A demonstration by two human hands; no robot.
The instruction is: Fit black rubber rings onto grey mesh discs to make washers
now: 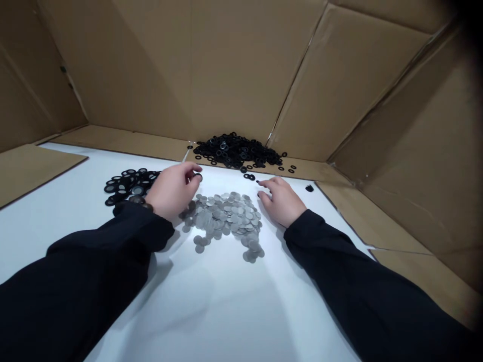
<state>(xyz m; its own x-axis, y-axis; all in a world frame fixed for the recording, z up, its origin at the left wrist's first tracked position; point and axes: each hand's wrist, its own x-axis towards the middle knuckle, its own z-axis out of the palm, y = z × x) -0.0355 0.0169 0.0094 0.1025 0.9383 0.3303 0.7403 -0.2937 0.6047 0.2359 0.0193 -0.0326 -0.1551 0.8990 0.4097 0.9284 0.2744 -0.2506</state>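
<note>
My left hand (171, 188) pinches a black ring (198, 177) between thumb and fingers, just above the white surface. Under and beside that wrist lies a heap of black rings with grey discs in them (138, 190). Further right, my right hand (281, 200) has thumb and forefinger apart. Its forefinger is at a small dark piece (257, 181), too small to make out fully, close to a few loose black rings (249, 177). Between both hands spreads a pile of thin, round grey discs (230, 213).
A large heap of black rings (237, 150) lies at the back against the cardboard wall (241, 75). A small black clump (309, 188) sits at the right. Cardboard strips (362, 216) edge the white tabletop (211, 306).
</note>
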